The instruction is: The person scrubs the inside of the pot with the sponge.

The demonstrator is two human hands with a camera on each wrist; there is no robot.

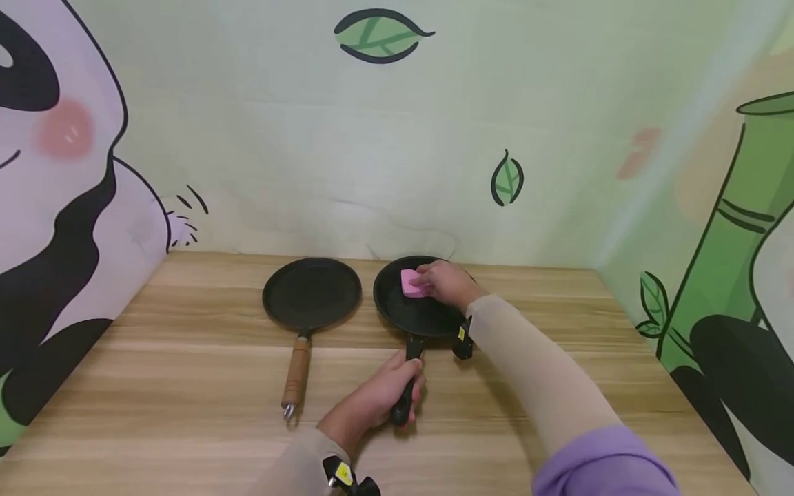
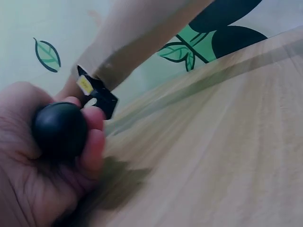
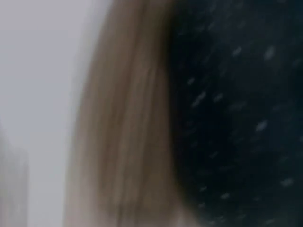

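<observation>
A black frying pan (image 1: 403, 313) with a black handle (image 1: 402, 406) is at the back middle of the wooden table. My left hand (image 1: 387, 389) grips that handle, its fingers wrapped around it; the rounded handle end (image 2: 60, 130) shows in the left wrist view. Over the pan's inside, my right hand (image 1: 448, 281) pinches a small pink squarish pad (image 1: 411, 284), too small to tell of what kind. The pad appears to touch the cooking surface. A blurred, dark speckled pan surface (image 3: 236, 113) fills the right of the right wrist view, where the right hand is out of sight.
Left of the frying pan lies a flat black griddle pan (image 1: 312, 293) with a wooden handle (image 1: 298, 372) pointing toward me. Behind the wooden table (image 1: 205, 386) rises a pale green wall (image 1: 279, 151) painted with leaves, with panda pictures at both sides.
</observation>
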